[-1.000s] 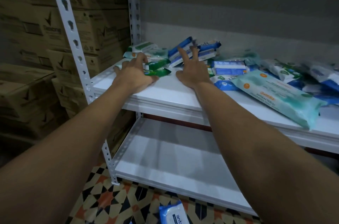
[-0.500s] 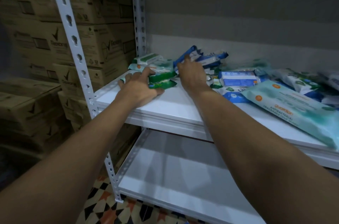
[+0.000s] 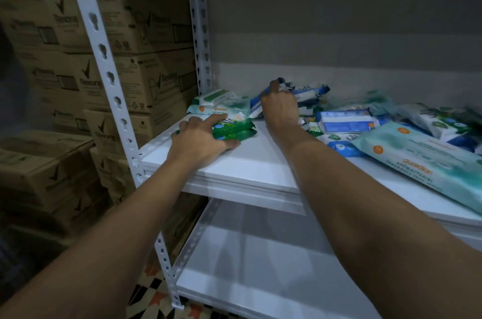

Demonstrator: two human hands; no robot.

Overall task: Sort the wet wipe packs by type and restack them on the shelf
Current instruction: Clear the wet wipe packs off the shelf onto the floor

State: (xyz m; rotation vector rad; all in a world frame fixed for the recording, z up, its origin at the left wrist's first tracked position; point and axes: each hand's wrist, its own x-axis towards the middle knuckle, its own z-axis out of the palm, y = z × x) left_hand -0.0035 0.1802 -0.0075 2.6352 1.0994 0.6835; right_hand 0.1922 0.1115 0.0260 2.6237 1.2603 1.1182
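Head view: left hand (image 3: 200, 140) grips green packs (image 3: 234, 130) near shelf (image 3: 234, 175) edge; right hand (image 3: 280, 107) grasps blue pack (image 3: 307, 95).

Left hand (image 3: 200, 140) holds stacked green packs (image 3: 234, 129) on the white shelf (image 3: 260, 162); right hand (image 3: 280, 107) reaches among blue packs (image 3: 307, 93).

Light: dim, cool blue-grey cast. Brightest areas: white shelf (image 3: 260, 162) top and lower shelf (image 3: 260, 266), softly lit from above and front. Shadows: arms cast soft shadows on the lower shelf; boxes (image 3: 65, 57) at left murky. Blur: motion smear on packs (image 3: 378, 110) at right. Distortion: wide-angle bending of uprights at frame edges.
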